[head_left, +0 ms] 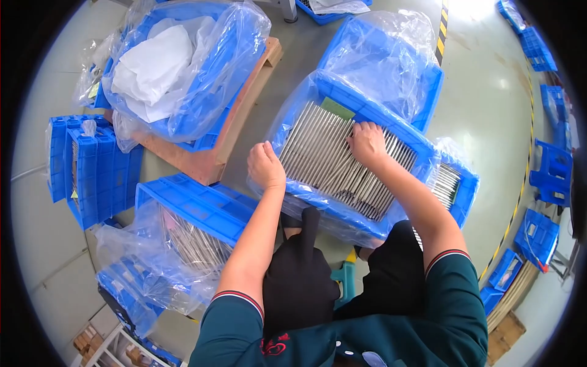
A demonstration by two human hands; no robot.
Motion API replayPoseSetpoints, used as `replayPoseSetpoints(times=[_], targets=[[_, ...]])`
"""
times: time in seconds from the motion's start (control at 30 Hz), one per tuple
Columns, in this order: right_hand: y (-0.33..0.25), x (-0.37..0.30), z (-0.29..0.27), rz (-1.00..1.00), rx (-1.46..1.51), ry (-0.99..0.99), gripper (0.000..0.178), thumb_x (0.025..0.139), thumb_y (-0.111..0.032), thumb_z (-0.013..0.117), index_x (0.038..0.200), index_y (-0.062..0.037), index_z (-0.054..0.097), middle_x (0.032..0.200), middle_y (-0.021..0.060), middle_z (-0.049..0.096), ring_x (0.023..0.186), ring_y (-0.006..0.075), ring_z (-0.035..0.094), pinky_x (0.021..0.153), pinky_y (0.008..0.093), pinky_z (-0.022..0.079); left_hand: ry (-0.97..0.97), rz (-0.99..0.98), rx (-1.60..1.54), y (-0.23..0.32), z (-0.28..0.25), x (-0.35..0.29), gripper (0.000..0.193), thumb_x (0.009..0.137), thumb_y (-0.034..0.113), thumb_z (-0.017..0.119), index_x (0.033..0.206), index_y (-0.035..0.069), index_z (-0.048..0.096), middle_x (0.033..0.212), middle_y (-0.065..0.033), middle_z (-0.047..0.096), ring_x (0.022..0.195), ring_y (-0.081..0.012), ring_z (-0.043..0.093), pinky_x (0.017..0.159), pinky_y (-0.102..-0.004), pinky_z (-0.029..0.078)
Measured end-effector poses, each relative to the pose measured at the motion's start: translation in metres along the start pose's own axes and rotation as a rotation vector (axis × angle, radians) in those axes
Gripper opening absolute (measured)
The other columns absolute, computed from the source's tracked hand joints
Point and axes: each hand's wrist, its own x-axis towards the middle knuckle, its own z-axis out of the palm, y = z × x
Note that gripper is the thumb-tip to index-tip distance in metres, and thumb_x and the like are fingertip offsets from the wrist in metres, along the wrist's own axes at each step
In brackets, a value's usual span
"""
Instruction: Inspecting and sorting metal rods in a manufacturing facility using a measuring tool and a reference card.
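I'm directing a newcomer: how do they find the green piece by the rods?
Find the blue crate of silver rods beneath the person's right hand. At the rods' far edge, left of that hand, is the green piece, set apart by colour from rods and crate.

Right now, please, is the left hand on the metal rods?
No, the left hand is at the edge of the blue bin, left of the rods.

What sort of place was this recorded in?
Probably a factory or warehouse work area: slim metal rods packed in rows in a bag-lined blue crate, a wooden pallet, and black-and-yellow striped floor tape.
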Motion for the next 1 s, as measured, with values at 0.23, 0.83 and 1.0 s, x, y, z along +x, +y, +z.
replayPoseSetpoints(times=[0.23,0.83,1.0], targets=[[0.017,0.009,-0.008,0.056,0.093,0.135,0.030,0.080,-0.028,0.060,0.095,-0.0019,0.059,0.099,0.0163,0.060,0.099,0.0341,0.055,0.086,0.0441,0.043,-0.017,0.003,0.005,0.001,0.000,0.000,0.029,0.093,0.032,0.043,0.090,0.007,0.056,0.093,-0.0114,0.061,0.089,-0.0336,0.055,0.077,-0.0452,0.043],[0.002,0.009,0.005,0.156,0.196,-0.186,0.058,0.081,-0.043,0.057,0.119,-0.0002,0.051,0.105,0.0245,0.061,0.101,0.0389,0.056,0.090,0.0431,0.043,-0.068,0.003,0.052,0.003,-0.004,0.001,0.028,0.094,0.032,0.044,0.086,0.008,0.055,0.087,-0.0106,0.061,0.084,-0.0334,0.055,0.072,-0.0463,0.044],[0.011,0.039,0.006,0.328,0.530,-0.233,0.057,0.077,-0.044,0.060,0.109,0.0027,0.058,0.102,0.0258,0.061,0.099,0.0367,0.058,0.088,0.0423,0.045,-0.049,0.013,0.047,0.006,0.001,-0.001,0.028,0.093,0.033,0.043,0.085,0.009,0.054,0.085,-0.0094,0.061,0.083,-0.0318,0.056,0.071,-0.0457,0.045]])
